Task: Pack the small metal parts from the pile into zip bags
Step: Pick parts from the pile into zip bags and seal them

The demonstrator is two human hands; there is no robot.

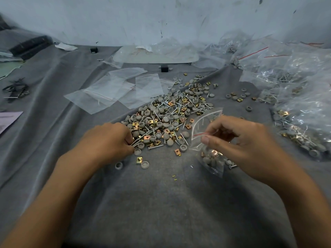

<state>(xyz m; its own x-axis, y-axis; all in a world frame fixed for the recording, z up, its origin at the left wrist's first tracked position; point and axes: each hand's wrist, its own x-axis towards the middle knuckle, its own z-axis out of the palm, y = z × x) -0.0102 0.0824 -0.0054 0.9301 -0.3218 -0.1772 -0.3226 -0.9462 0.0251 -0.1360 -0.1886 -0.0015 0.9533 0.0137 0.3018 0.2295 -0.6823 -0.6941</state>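
Left hand (107,138), pile's (166,119) 7 o'clock: fingers curled, pinching screws (138,142). Right hand (245,140), 4 o'clock: pinches part-filled zip bag (206,127) at its mouth. Risk, I judge: mouth held one-handed may sag; screws snag, scatter over grey cloth (161,203).

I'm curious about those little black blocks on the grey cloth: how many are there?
2. One black block far back, left of centre; the other nearer, just beyond the empty bags. More may hide under plastic.

A grey cloth (53,122) is spread below a scuffed wall (125,15). A black block (164,68) is seen at twelve o'clock, purple paper (9,120) at nine, dark clips (16,89) at ten.
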